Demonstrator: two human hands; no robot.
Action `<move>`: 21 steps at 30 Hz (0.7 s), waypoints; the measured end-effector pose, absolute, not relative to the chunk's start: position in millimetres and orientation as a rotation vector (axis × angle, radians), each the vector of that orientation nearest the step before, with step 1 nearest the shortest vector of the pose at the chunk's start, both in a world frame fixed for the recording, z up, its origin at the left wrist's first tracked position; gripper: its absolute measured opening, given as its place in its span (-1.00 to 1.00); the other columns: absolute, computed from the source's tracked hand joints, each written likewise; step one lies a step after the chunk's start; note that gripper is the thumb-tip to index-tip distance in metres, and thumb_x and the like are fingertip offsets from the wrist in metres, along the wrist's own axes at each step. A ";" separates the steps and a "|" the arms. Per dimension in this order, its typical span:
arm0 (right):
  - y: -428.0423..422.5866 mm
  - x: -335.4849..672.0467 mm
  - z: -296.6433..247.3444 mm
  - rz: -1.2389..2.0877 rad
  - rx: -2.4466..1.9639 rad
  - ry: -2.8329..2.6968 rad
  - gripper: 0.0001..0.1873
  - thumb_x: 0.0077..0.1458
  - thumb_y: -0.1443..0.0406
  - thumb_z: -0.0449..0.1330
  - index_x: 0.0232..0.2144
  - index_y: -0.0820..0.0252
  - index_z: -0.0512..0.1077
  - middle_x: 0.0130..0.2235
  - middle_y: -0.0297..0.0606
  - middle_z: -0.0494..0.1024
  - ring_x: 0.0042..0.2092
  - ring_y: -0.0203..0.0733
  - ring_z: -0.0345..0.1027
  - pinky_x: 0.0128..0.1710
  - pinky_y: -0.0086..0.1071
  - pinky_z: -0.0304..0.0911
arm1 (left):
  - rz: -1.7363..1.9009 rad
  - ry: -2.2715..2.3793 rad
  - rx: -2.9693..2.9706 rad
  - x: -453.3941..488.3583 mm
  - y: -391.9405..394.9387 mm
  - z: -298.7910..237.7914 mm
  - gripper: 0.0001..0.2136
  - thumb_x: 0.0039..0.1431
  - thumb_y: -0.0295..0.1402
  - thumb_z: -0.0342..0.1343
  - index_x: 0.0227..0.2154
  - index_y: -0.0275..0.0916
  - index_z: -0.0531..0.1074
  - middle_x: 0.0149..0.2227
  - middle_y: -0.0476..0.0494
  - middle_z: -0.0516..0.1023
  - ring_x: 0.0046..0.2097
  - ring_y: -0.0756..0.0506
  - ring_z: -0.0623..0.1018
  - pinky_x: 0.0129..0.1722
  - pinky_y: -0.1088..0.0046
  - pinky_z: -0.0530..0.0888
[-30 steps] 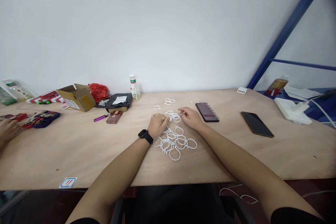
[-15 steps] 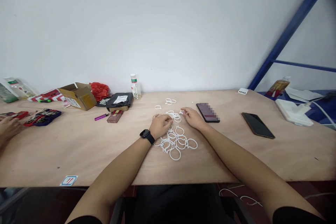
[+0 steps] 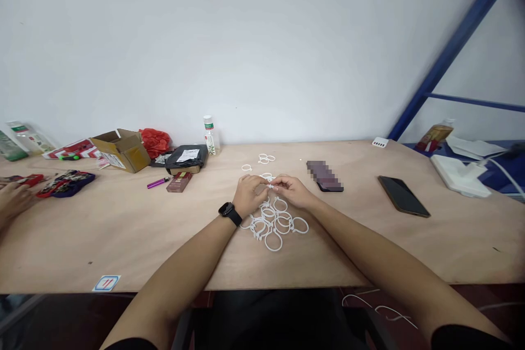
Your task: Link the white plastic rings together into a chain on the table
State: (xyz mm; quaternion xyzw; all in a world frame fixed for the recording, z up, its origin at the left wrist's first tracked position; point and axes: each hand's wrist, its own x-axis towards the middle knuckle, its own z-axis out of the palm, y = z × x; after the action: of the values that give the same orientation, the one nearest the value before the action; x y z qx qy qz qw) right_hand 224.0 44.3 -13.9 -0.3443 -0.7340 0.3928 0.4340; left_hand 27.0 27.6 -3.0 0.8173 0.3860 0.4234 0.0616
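My left hand (image 3: 249, 196), with a black watch on its wrist, is closed in a pinch. My right hand (image 3: 292, 190) meets it fingertip to fingertip, also pinching. Between the fingertips a bit of a white plastic ring (image 3: 270, 185) shows; most of it is hidden by the fingers. Just below the hands lies a loose pile of white plastic rings (image 3: 273, 241), each with a small clip-like tab. A few more rings (image 3: 266, 159) rest beyond the hands, and a single ring (image 3: 246, 168) lies left of those.
Right of my hands are a phone (image 3: 330, 183) and a second phone (image 3: 404, 196). To the left stand a bottle (image 3: 209, 136), a black package (image 3: 186, 158), a dark red box (image 3: 179, 182), a purple lighter (image 3: 157, 182) and a cardboard box (image 3: 122, 150). Another person's hand (image 3: 15, 199) is far left.
My right hand has moved left with a small white piece in its fingers and now meets my left hand. My left hand has hardly moved.
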 end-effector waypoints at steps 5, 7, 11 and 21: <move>36.6 218.4 -7.5 0.742 -0.858 -1.957 -0.82 0.05 0.22 0.27 -0.28 0.18 0.53 -0.30 -0.24 0.50 -0.28 -0.22 0.38 -0.25 -0.34 0.30 | 1.197 1.223 2.411 28.8 26.5 -5.5 -0.81 0.08 -0.39 0.17 -0.21 -0.16 0.47 -0.22 -0.01 0.63 -0.15 -0.07 0.59 0.22 0.11 0.19; 33.4 216.6 -4.6 0.662 -0.849 -2.006 -0.84 0.10 0.23 0.22 -0.28 0.17 0.53 -0.30 -0.23 0.51 -0.28 -0.21 0.38 -0.24 -0.34 0.28 | 1.193 1.228 2.419 28.4 26.8 -5.9 -0.84 0.10 -0.39 0.16 -0.22 -0.15 0.49 -0.24 0.00 0.64 -0.17 -0.06 0.60 0.24 0.11 0.17; 30.1 216.7 -1.5 0.618 -0.849 -2.043 -0.80 0.16 0.20 0.17 -0.28 0.17 0.54 -0.32 -0.22 0.54 -0.30 -0.21 0.37 -0.28 -0.36 0.26 | 1.180 1.203 2.429 27.6 27.8 -5.1 -0.81 0.16 -0.36 0.12 -0.16 -0.13 0.52 -0.25 -0.03 0.66 -0.19 -0.05 0.61 0.19 0.16 0.25; 27.6 219.1 0.7 0.636 -0.924 -2.035 -0.78 0.14 0.24 0.09 -0.41 0.17 0.51 -0.41 -0.29 0.54 -0.35 -0.22 0.38 -0.32 -0.39 0.23 | 1.106 1.098 2.506 27.4 28.9 -6.3 -0.75 0.25 -0.22 0.07 -0.12 -0.15 0.56 -0.41 -0.06 0.63 -0.36 -0.03 0.56 -0.22 0.45 0.45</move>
State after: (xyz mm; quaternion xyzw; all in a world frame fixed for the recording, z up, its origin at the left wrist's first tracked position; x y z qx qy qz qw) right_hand 219.1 27.6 0.7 -0.3649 -0.8035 0.2512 0.3976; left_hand 27.4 28.9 -6.3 0.8454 0.3703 0.3730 0.0950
